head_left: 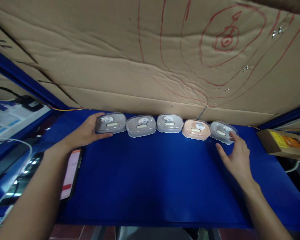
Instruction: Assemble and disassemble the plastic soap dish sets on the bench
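Observation:
Several oval lidded plastic boxes stand in a row along the back of the blue table, each with a round sticker and a pale pill-shaped piece on top. My left hand [87, 131] is around the left end of the leftmost greyish clear box [117, 121], thumb along its near side. At the other end, my right hand [236, 156] has its fingertips at the right edge of another clear box [218, 131], thumb apart from the fingers. Between them are two more clear boxes, the left one [147, 130] and the middle one [173, 128], and a peach box [191, 133].
A cardboard wall [102, 76] with red drawn lines rises behind the blue table [150, 180]. A phone [71, 173] lies beside my left forearm. On the right is a cardboard box [272, 143]; a white cable [30, 156] runs at the left.

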`<state>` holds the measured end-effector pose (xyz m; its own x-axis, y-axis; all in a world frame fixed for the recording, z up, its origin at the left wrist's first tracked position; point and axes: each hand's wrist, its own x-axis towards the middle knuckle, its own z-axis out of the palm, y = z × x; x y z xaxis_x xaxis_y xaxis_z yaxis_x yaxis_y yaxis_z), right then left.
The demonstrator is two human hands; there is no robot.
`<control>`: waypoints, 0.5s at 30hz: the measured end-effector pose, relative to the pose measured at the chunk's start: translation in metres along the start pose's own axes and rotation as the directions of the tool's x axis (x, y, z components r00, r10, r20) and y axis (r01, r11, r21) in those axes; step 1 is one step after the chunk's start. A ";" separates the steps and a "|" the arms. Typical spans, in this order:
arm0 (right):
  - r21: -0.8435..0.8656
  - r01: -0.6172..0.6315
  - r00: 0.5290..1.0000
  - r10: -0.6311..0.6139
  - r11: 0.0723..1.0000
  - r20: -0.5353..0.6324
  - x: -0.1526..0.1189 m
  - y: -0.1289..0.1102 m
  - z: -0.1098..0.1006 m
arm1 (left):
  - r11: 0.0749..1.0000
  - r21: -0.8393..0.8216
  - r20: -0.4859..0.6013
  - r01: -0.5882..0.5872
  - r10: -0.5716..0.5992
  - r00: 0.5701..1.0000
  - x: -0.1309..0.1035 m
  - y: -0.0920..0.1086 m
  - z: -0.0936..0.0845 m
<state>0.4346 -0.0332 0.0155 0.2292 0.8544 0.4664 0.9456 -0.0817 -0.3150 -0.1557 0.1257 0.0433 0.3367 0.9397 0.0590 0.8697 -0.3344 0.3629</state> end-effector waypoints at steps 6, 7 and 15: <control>0.160 0.212 0.948 -0.243 0.964 0.207 -0.023 -0.070 0.005 | 0.997 0.063 0.022 0.051 -0.052 0.998 -0.003 0.011 -0.004; 0.214 0.256 0.910 -0.310 0.943 0.277 -0.031 -0.084 0.006 | 0.995 0.079 0.027 0.067 -0.069 0.997 -0.005 0.013 -0.005; 0.462 0.519 0.608 -0.690 0.719 0.392 -0.078 -0.163 0.023 | 0.968 0.193 -0.254 0.162 -0.110 0.961 -0.076 0.060 -0.005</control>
<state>0.2576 -0.0742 0.0112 -0.6041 0.7770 0.1769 0.6922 0.6217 -0.3665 -0.1303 0.0346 0.0650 0.1359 0.9578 0.2533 0.9659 -0.1849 0.1810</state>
